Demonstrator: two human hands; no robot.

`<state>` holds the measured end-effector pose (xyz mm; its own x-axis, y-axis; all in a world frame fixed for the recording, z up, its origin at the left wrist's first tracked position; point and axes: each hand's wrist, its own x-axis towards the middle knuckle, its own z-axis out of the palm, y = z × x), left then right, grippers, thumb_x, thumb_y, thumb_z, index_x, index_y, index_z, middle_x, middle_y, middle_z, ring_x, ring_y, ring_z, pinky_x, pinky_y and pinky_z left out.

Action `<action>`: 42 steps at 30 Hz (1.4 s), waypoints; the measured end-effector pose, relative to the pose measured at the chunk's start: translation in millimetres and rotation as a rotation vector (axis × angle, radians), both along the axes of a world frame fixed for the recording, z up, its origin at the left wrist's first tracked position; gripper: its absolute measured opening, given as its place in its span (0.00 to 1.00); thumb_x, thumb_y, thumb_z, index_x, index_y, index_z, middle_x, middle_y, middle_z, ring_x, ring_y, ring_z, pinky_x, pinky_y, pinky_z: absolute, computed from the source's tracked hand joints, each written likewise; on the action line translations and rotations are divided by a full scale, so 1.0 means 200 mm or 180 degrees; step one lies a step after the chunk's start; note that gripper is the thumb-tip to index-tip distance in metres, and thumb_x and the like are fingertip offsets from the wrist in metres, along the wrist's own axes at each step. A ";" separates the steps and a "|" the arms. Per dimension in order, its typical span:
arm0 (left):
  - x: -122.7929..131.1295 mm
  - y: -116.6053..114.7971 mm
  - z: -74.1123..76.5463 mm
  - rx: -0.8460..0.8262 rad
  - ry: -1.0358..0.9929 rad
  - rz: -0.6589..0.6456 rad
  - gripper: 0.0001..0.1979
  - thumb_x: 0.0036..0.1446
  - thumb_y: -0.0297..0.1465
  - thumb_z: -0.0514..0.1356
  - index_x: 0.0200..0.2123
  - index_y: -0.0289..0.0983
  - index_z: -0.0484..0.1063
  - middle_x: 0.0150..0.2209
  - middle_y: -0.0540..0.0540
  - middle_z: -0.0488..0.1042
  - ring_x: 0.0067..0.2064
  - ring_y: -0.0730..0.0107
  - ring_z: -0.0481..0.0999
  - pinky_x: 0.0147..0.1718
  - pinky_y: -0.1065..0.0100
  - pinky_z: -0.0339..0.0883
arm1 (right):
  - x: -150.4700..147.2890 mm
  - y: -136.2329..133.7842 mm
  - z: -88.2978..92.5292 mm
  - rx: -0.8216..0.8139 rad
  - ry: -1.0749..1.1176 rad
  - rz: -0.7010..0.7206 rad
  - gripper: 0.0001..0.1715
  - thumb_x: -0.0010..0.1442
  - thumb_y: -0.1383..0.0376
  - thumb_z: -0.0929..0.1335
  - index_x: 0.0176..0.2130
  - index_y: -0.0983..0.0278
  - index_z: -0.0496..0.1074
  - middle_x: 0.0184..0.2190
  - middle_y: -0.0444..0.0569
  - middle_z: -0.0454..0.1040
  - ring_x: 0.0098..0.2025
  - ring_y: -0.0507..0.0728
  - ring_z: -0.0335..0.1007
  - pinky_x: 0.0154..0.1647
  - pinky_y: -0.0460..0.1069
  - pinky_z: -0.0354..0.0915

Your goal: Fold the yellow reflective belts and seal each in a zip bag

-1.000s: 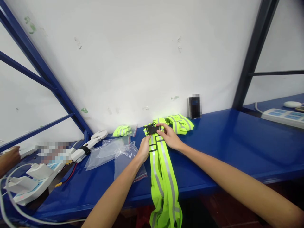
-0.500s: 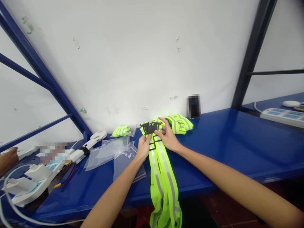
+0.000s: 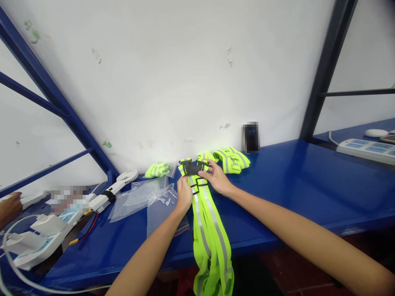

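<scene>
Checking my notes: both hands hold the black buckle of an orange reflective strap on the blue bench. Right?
Not quite. In the head view the reflective strap is neon yellow-green, not orange. The left hand and right hand do hold its black buckle on the blue bench.

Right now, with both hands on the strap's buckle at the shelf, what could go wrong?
Much of the reflective strap hangs over the blue shelf's front edge; if either grip loosens, its weight might drag it off. The left hand and right hand crowd the black buckle, so a fingertip could get pinched. The clear bags lie beside the left hand and could be swept aside.
</scene>
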<state>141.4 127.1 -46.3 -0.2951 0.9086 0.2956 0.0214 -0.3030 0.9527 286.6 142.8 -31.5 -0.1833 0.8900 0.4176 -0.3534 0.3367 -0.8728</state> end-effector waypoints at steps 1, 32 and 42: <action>0.00 0.00 0.00 0.0011 -0.0016 0.0024 0.09 0.54 0.34 0.55 0.27 0.39 0.72 0.35 0.47 0.75 0.44 0.61 0.70 0.44 0.68 0.62 | 0.00 0.00 0.00 0.0019 -0.0021 -0.0018 0.31 0.50 0.59 0.74 0.51 0.60 0.62 0.39 0.47 0.76 0.39 0.57 0.76 0.43 0.54 0.72; -0.02 -0.03 0.06 -0.0501 0.0241 -0.2055 0.27 0.48 0.36 0.68 0.50 0.36 0.66 0.42 0.43 0.77 0.39 0.63 0.77 0.40 0.64 0.69 | 0.11 0.04 0.08 -0.0101 -0.0292 -0.0083 0.25 0.47 0.69 0.69 0.47 0.64 0.72 0.37 0.47 0.77 0.40 0.58 0.74 0.43 0.52 0.69; 0.01 0.01 0.03 -0.0257 -0.0377 -0.1402 0.25 0.49 0.36 0.66 0.50 0.38 0.68 0.46 0.46 0.77 0.47 0.61 0.76 0.47 0.65 0.65 | 0.04 -0.04 0.10 0.0343 0.0016 -0.0363 0.25 0.46 0.72 0.68 0.46 0.63 0.74 0.42 0.47 0.78 0.47 0.58 0.72 0.51 0.52 0.66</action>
<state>144.3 128.7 -39.7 0.0966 0.9737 0.2063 -0.2031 -0.1837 0.9618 294.2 134.1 -11.9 -0.0811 0.8549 0.5124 -0.3118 0.4665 -0.8277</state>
